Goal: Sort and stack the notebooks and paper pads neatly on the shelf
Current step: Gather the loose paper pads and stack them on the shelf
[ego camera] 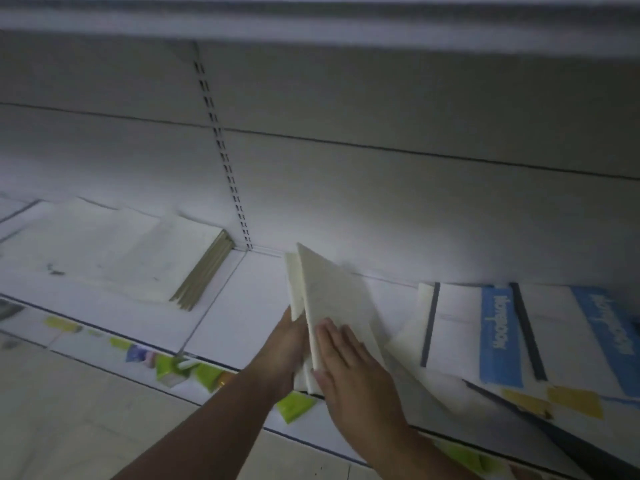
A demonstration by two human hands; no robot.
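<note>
Both my hands hold a small bundle of cream paper pads (329,296) standing on edge over the white shelf (242,317). My left hand (284,351) grips the bundle from its left side. My right hand (349,372) lies flat against its right face with the fingers stretched out. A stack of pale notebooks (166,258) with olive-grey spines lies flat on the shelf to the left. On the right lie white notebooks with blue labels (498,337) and dark binding strips, overlapping one another.
A slotted upright (225,157) runs down the shelf's back panel. Green and yellow price tags (294,407) sit along the shelf's front rail. The upper shelf (311,19) overhangs at the top. Pale floor shows at the lower left.
</note>
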